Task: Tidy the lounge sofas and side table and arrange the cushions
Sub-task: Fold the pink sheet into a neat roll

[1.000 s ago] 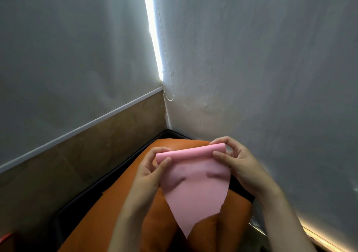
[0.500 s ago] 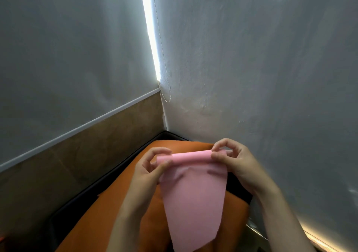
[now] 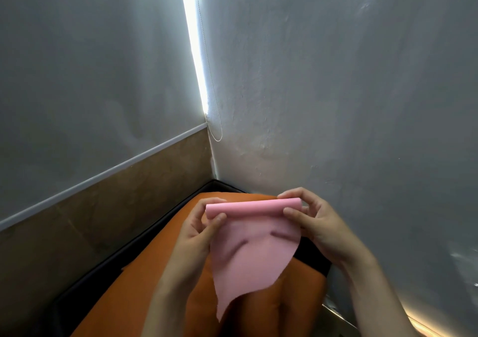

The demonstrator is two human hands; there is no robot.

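A pink cloth [image 3: 252, 256] hangs in front of me, its top edge rolled into a narrow tube and its lower end tapering to a point. My left hand [image 3: 199, 229] pinches the roll's left end between thumb and fingers. My right hand [image 3: 314, 219] pinches the right end the same way. Below the cloth lies an orange sofa cushion [image 3: 134, 295], partly hidden by my forearms and the cloth.
I face a room corner: a grey wall on the right [image 3: 362, 90], a grey blind over a brown panel [image 3: 103, 212] on the left. A bright gap and a bead cord [image 3: 216, 129] run down the corner. A dark sofa frame [image 3: 108, 266] borders the cushion.
The rolled top edge has grown slightly thicker as both hands turn it. The hanging part has shifted and its point now swings to the lower left. The view barely moved.
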